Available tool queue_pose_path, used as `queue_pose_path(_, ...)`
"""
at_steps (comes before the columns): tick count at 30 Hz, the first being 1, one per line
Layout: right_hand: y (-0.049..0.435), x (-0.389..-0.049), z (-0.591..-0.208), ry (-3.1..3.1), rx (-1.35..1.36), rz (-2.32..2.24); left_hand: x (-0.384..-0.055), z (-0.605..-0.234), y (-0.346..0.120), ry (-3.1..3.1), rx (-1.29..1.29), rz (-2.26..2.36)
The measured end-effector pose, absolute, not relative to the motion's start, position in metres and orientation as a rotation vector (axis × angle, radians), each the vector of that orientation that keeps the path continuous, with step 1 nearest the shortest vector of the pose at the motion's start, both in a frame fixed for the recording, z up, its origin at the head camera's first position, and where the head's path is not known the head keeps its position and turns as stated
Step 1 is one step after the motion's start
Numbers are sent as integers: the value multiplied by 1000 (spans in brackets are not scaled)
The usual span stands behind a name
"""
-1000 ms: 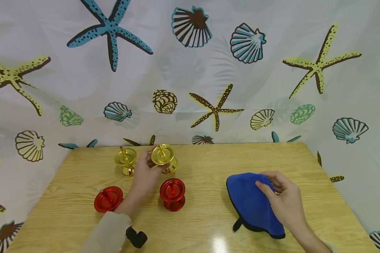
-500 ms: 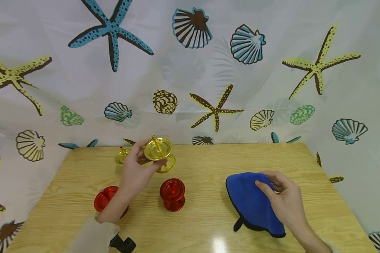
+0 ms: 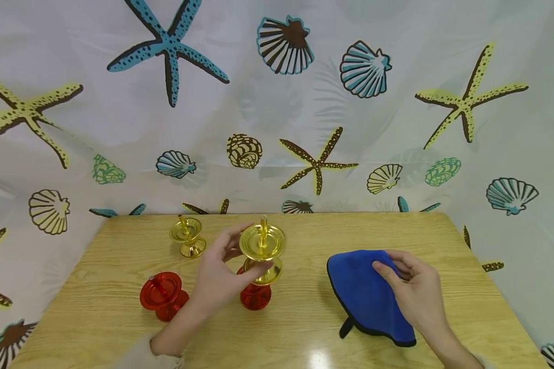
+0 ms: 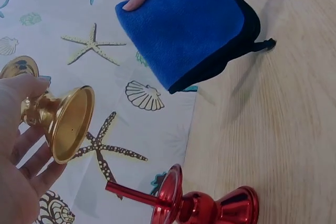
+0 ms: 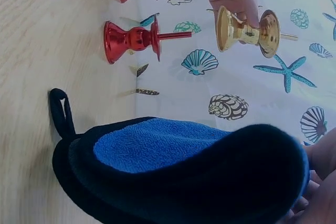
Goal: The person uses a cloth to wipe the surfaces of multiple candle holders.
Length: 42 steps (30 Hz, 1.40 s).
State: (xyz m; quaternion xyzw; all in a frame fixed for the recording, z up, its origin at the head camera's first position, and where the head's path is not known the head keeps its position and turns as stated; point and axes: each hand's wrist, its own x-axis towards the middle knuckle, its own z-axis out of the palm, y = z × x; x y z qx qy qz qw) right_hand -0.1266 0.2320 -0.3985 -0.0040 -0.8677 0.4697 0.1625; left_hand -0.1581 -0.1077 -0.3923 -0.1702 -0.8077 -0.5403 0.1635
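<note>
Gold holder — raised above the table, foot clear of the wood, near upright. Left hand grips it at the waist: thumb on the near side, fingers round the far side, spread only as wide as the stem. Likely reason: the narrow waist between 2 flared ends resists slipping and leaves dish and rod exposed.

Right hand pinches the cloth by its upper edge, thumb in front, fingers behind, only fabric between. Cloth hangs fanned, well apart from the gold holder; an edge grip presumably leaves most of its face free. Whether its loop touches the table: cannot tell.

Standing on their bases: left red holder, middle red holder, rear gold holder. Spacing looks chosen for reach around each. In the head view the lifted piece hides part of the middle red holder.

Materials: all 4 holders glossy, probably metal or plated; shallow rimmed dish, 1 central rod, pinched stem, flared foot. Cloth soft, blue, short-pile, with smooth black binding; folds suggest it is limp. Table pale, wood-grained, lightly reflective. Backdrop — white fabric, shell and starfish print.
</note>
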Motion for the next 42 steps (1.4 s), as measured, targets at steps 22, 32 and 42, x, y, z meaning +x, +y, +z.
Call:
queue_pose_path(22,212,-118,-382,-2376,232,1438,-127,-425,-60,-2328,-858,-1482)
queue_pose_path(32,204,-114,-382,-2536,177,1498,-125,-435,-48,-2315,-929,-1305)
queue_pose_path(42,206,-117,-385,-2565,342,1563,-126,-439,-48,-2312,-945,-1233)
